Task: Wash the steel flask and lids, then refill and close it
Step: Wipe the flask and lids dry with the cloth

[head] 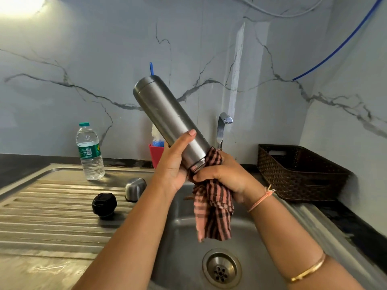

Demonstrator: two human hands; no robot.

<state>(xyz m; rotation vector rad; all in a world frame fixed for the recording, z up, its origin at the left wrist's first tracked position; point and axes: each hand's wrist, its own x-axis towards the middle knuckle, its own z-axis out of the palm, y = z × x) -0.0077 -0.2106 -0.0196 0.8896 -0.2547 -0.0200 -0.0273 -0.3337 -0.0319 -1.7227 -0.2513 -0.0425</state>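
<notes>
While the steel flask [167, 114] is held tilted over the sink [184, 248], its mouth end points down toward the right hand [226, 176], where a checked cloth [213, 212] is clutched against it. The body is gripped by the curled fingers of the left hand [176, 164].

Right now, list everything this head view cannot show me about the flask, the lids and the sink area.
- Head view: mouth of the steel flask, wrapped by the checked cloth and the right hand.
- Head view: water bottle label print, too small to read.
- Head view: red holder contents, mostly behind the flask and left hand.
- Head view: tap base, behind the cloth.
- Head view: black lid underside, turned away from the camera.
</notes>
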